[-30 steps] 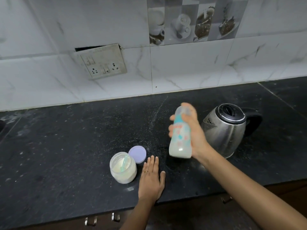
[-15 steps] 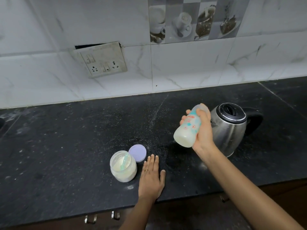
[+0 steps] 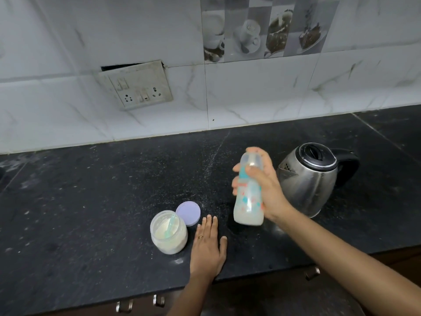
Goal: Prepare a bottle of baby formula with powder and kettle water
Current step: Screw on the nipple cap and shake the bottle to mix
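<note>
Bottle [image 3: 248, 197]: milky, blurred, gripped upright in my right hand [image 3: 265, 188]. My left hand [image 3: 208, 245]: flat on counter [image 3: 91, 201], fingers straight.

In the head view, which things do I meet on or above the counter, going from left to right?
jar → lid → left hand → bottle → kettle

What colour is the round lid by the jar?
Light purple lid, seen in the head view.
</note>
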Motion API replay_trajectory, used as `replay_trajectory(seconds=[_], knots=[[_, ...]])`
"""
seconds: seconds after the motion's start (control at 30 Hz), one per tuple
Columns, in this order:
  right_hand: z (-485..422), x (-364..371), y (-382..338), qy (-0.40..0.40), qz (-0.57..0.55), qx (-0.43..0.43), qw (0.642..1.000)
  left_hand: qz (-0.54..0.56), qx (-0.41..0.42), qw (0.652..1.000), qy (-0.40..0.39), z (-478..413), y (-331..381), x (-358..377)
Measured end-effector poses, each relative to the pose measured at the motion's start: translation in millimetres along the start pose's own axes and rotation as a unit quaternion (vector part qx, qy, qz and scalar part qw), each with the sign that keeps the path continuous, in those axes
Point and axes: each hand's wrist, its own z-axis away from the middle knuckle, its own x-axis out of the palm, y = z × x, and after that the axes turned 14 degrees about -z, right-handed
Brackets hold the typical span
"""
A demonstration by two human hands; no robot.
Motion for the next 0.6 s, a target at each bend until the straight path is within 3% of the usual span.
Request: replay_trajectory(seconds=[0.1,0.17,0.27,0.3,0.37,0.43,0.57,0.6], knots=[[-20,0,-12,0.116,-0.14,-0.022,0.983,0.001,0.004,1.0,0.002,0,0,0],[-10,-1,-2,0.077,-0.088,-0.007,0.993,0.0,0.003,1.0,0.004,1,0,1],[18,10,9,-0.05,0.025,0.014,0.998,-0.002,0.004,1.0,0.0,1,0,2],[14,10,7,-0.046,0.022,-0.005,0.999,-0.002,0.004,1.0,0.004,1,0,2],[-3,12,0,0.049,-0.064,-0.051,0.995,0.0,0.004,1.0,0.007,0,0,1],[-11,14,-2,0.086,-0.109,-0.068,0.988,-0.003,0.002,1.0,0.005,0,0,1],[25,12,18,-0.091,0.03,0.025,0.995,-0.009,0.008,1.0,-0.002,1,-1,3],[24,10,17,-0.103,0.039,0.017,0.994,-0.011,0.007,1.0,0.002,0,-1,3]])
